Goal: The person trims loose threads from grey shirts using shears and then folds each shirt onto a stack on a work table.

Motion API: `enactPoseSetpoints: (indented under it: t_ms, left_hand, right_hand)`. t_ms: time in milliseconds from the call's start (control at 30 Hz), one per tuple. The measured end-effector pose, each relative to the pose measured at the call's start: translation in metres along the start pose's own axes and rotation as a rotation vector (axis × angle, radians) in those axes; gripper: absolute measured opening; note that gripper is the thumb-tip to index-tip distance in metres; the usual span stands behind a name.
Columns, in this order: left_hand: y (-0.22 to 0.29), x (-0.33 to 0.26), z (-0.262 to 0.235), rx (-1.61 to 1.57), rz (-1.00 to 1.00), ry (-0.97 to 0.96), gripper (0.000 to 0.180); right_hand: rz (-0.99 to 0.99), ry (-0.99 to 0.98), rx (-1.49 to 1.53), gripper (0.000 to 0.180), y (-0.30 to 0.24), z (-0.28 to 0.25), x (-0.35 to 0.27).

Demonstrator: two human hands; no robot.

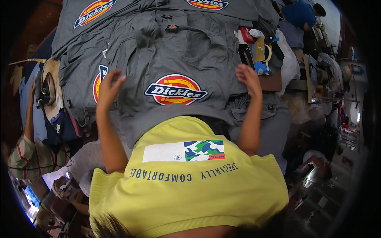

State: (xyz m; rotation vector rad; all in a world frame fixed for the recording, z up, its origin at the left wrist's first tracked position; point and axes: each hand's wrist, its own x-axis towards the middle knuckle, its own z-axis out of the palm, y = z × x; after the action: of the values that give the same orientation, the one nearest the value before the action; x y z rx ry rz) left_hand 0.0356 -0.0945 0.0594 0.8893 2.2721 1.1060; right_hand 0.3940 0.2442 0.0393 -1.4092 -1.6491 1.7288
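A grey T-shirt (151,55) lies front up before me, its neckline away from me and its hem close to my body. Red, yellow and dark blue print (176,89) fills the middle of its chest. Over the shirt's left side is my left hand (110,86), thumb and fingers apart with nothing between them. On the other side my right hand (249,78) is raised near the shirt's right edge, its fingers loosely bent and slightly blurred; I see nothing in it. Neither hand visibly grips the cloth.
More grey printed shirts (79,39) are spread beyond and to the left. At the right sits a box of supplies (254,47) with a tape roll and a white bottle. An iron (48,88) stands far left, near another person's arm (29,115). Someone in blue (297,15) works at far right.
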Motion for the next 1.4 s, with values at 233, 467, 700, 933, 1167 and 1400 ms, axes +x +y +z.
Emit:
enactPoseSetpoints:
  t_ms: [233, 467, 700, 933, 1167, 1400]
  left_hand:
    - [0.027, 0.123, 0.090, -0.154, 0.081, 0.212, 0.070]
    - [0.019, 0.004, 0.026, -1.118, -0.295, -0.133, 0.061]
    - [-0.009, -0.128, -0.104, -0.795, 0.515, -0.114, 0.090]
    - [0.020, -0.093, -0.091, -0.894, 0.282, 0.183, 0.051]
    - [0.014, -0.108, -0.146, -0.621, 0.463, -0.213, 0.038]
    - [0.002, 0.047, -0.086, -1.045, 0.092, -0.192, 0.032]
  right_hand:
    - [0.000, -0.149, 0.154, 0.048, -0.018, 0.096, 0.079]
    - [0.166, -0.315, 0.891, 0.046, -0.019, 0.070, -0.033]
    - [-0.407, -0.533, 0.859, 0.067, -0.013, -0.040, -0.139]
    - [-0.063, -0.092, 0.914, 0.039, -0.071, -0.003, -0.124]
    - [-0.299, -0.251, 0.744, 0.033, -0.089, -0.023, -0.171]
    - [-0.058, -0.299, 0.909, 0.028, -0.082, 0.002, -0.015]
